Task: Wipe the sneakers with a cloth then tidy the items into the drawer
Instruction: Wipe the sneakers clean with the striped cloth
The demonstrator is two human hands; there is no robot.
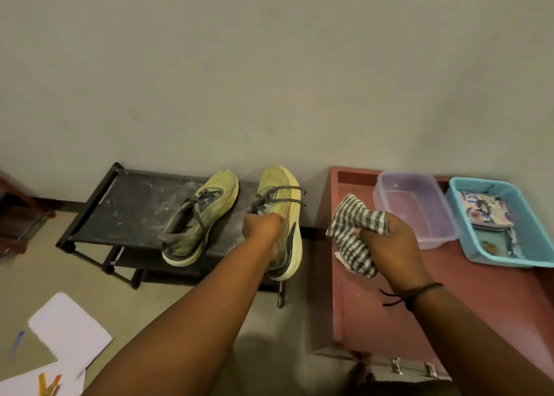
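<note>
Head view: plain grey wall w/ dark skirting at floor, beige floor. Low black rack (132, 207), dusty top, stands against wall. Left sneaker (199, 216) lies on rack; right sneaker (286, 213) tilted on its side, left hand (262, 224) clenched on it near the laces. Right hand (389, 239) grips striped cloth (352, 233), bunched, over red cabinet (449, 305) top. On cabinet by wall: clear tub (419, 210), beside it a teal basket (509, 224) w/ small items inside. White papers (69, 329) and pencils on floor bottom-left. Cabinet front handles barely visible at its lower edge.
</note>
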